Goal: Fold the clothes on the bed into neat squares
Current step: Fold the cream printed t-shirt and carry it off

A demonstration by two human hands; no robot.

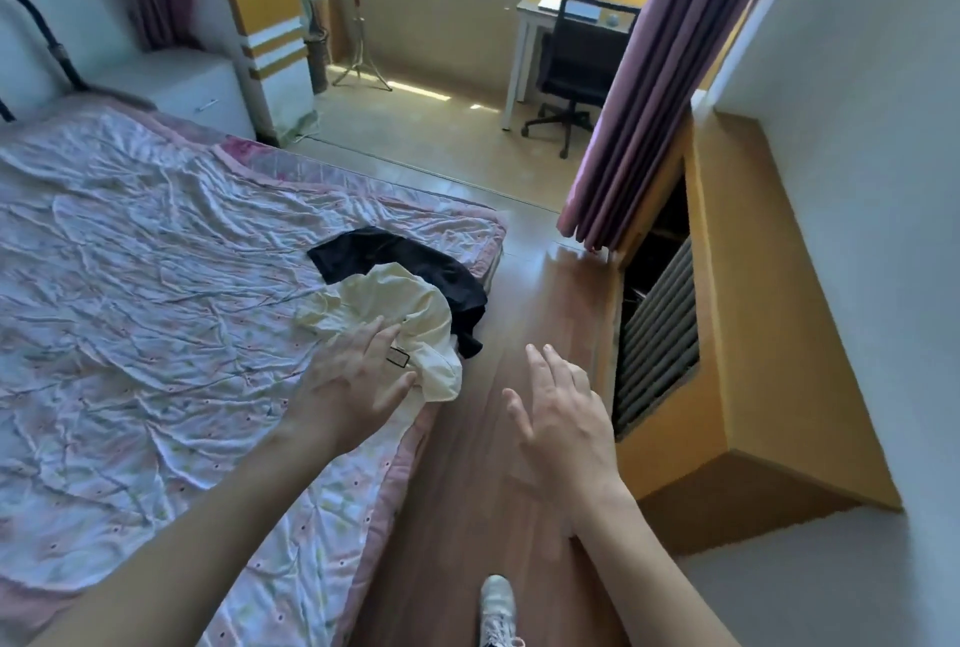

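Note:
A crumpled cream garment (395, 313) lies at the bed's right edge, partly on top of a black garment (410, 261) that hangs a little over the side. My left hand (353, 386) reaches over the near part of the cream garment with fingers spread and straight, beside a small dark label; whether it touches the cloth I cannot tell. My right hand (561, 417) hovers open above the wooden floor, to the right of the bed, holding nothing.
The bed (130, 282) carries a wrinkled pale floral sheet with a pink border. A wooden floor strip runs between it and a yellow radiator housing (675, 334). Mauve curtain (649, 100), desk with black chair (571, 69), my shoe (496, 610).

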